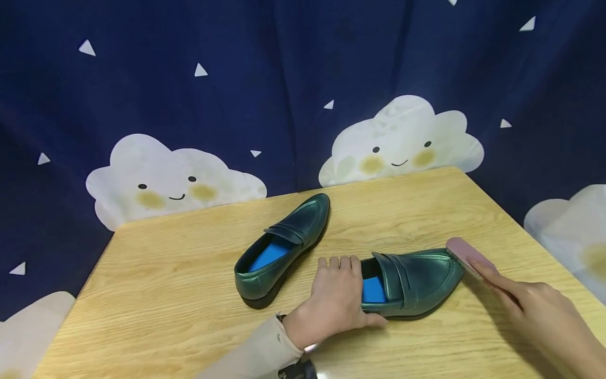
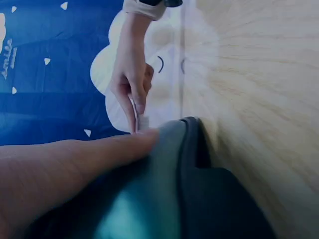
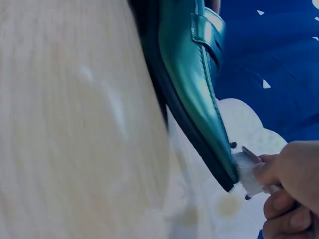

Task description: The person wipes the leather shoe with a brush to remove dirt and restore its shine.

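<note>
A dark green loafer (image 1: pixel 421 279) with a blue insole lies on the table, its toe to the right. My left hand (image 1: pixel 338 295) grips it round the heel, thumb along the near side and fingers over the far side. In my right hand (image 1: pixel 544 305) is a small brush (image 1: pixel 466 252) with a pinkish back and pale bristles. The right wrist view shows those bristles (image 3: pixel 246 172) right at the tip of the toe, with the thumb and fingers pinching the brush. Most of the heel is hidden under my left palm.
The matching green loafer (image 1: pixel 284 247) stands to the left and farther back, toe pointing away. Both shoes are on a light wooden table (image 1: pixel 165 284). A dark blue curtain (image 1: pixel 236 79) with smiling clouds hangs behind the table and along its sides.
</note>
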Motion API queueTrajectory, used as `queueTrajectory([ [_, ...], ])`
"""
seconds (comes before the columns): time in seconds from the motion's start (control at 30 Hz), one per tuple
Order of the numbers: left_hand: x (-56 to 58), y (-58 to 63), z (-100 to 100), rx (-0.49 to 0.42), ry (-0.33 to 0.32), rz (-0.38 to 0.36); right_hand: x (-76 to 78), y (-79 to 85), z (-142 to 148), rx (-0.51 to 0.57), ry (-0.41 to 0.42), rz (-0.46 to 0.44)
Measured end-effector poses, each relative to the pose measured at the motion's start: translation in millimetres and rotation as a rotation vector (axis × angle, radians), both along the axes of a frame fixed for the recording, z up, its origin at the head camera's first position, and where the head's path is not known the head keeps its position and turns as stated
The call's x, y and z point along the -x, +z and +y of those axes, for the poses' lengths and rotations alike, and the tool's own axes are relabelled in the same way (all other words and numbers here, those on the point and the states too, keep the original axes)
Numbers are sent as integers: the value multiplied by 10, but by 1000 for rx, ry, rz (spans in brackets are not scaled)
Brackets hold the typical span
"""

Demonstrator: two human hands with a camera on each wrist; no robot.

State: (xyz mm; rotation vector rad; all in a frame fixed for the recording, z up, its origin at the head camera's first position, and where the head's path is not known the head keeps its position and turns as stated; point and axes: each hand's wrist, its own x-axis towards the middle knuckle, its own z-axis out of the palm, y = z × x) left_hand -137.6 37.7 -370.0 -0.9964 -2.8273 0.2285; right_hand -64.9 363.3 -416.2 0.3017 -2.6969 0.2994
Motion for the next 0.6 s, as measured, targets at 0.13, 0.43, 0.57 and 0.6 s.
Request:
queueTrajectory([
  [0.13, 11, 19, 39, 112, 77, -102, -57, -60, -177, -5, 25, -34],
  [0.43, 28, 5, 41, 163, 79, -78, -104, -71, -245, 11, -54, -86],
  [0.57, 15, -7, 55, 175, 77, -96, -21, -100, -200, 22, -38, 1],
  [0.6, 12, -9, 55, 179, 79, -100, -15, -116, -220, 27, 2, 23],
])
